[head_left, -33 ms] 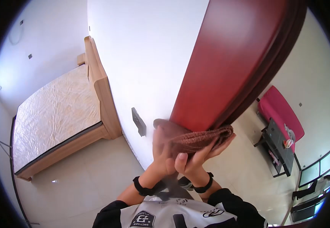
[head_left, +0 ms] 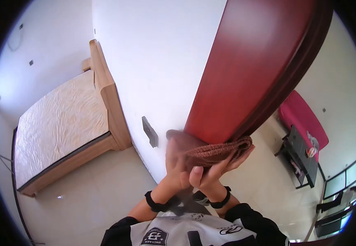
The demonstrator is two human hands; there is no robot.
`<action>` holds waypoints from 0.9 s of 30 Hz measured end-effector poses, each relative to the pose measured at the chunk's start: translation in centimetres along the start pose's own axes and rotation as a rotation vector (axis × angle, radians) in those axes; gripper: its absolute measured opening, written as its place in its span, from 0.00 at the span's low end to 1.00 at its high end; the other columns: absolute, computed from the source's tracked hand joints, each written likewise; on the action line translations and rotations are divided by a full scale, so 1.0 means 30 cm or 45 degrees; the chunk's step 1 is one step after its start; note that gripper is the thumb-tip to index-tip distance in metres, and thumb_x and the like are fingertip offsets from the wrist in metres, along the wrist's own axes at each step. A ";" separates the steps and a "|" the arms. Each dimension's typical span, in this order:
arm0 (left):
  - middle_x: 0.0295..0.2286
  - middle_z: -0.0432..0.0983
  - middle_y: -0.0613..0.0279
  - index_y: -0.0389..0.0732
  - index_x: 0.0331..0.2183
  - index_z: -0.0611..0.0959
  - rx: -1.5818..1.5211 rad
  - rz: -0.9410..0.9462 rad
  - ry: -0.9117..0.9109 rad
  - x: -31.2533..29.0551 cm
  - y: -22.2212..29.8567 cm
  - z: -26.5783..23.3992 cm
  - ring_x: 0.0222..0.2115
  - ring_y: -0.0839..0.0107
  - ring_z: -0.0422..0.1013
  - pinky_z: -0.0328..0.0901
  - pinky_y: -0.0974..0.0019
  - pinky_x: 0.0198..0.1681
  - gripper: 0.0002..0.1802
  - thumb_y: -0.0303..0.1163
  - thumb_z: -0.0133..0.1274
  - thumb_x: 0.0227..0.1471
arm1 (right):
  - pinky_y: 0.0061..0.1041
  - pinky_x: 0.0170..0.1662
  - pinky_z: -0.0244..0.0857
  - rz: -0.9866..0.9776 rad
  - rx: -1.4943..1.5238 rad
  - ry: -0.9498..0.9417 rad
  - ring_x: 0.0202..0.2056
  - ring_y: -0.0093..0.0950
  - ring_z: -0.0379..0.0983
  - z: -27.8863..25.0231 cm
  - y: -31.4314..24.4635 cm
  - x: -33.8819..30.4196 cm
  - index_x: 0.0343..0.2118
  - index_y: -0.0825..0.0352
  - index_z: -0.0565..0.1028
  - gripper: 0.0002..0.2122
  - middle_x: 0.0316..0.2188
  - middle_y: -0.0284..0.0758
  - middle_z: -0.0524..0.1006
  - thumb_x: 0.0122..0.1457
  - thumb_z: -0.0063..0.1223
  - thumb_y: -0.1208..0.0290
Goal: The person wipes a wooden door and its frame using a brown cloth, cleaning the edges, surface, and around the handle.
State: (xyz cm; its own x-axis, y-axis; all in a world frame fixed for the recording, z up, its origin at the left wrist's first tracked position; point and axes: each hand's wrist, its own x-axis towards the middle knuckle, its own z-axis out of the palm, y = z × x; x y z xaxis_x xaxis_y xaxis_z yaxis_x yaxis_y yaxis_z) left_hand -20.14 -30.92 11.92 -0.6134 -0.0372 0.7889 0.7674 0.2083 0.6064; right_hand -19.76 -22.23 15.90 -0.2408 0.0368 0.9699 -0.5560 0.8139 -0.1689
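Observation:
A folded brown towel (head_left: 215, 155) is pressed against the lower visible part of a glossy red-brown wooden door casing (head_left: 243, 69). My left hand (head_left: 174, 164) grips the towel's left side, next to the white wall; its fingers look blurred and run up along the cloth. Under the towel's right side, my right hand (head_left: 217, 170) holds the folds, with its thumb in front and its fingers stretched toward the casing's dark outer edge. The two wrists are close together, each with a black band.
A grey wall switch plate (head_left: 149, 132) is just left of my left hand. Farther left stands a wooden bed (head_left: 67, 119) with a plastic-covered mattress. To the right are a dark low table (head_left: 303, 153), a pink sofa (head_left: 303, 117) and another person (head_left: 346, 199) far off.
The view has shifted very slightly. Both hands and the towel keep practically the same place on the casing.

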 end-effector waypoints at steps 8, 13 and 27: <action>0.54 0.48 0.35 0.26 0.45 0.69 -0.063 0.376 -0.307 0.106 -0.071 -0.082 0.52 0.38 0.52 0.49 0.48 0.54 0.31 0.44 0.36 0.49 | 0.50 0.58 0.37 0.147 -0.135 0.120 0.58 0.57 0.39 0.023 -0.124 0.115 0.55 0.80 0.48 0.35 0.57 0.62 0.40 0.48 0.41 0.60; 0.54 0.50 0.36 0.24 0.43 0.70 -0.038 0.718 -0.391 0.226 -0.058 -0.120 0.51 0.37 0.53 0.50 0.46 0.52 0.27 0.40 0.36 0.51 | 0.49 0.57 0.40 0.119 -0.258 0.102 0.58 0.57 0.40 -0.008 -0.137 0.165 0.56 0.82 0.46 0.34 0.57 0.62 0.40 0.49 0.39 0.66; 0.55 0.47 0.41 0.25 0.46 0.68 -0.505 0.445 -0.480 -0.093 -0.255 -0.053 0.49 0.36 0.54 0.52 0.43 0.50 0.26 0.33 0.41 0.47 | 0.42 0.60 0.34 0.469 -0.216 -0.022 0.61 0.50 0.36 0.033 -0.137 -0.163 0.57 0.78 0.44 0.29 0.60 0.55 0.38 0.54 0.38 0.74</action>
State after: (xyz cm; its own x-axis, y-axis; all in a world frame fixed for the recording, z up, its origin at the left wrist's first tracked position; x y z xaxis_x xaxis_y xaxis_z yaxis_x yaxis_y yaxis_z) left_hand -24.00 -33.97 5.23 -0.2830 0.3278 0.9014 0.9001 -0.2338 0.3676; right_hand -17.08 -26.32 11.68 -0.4132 0.3354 0.8466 -0.2912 0.8323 -0.4718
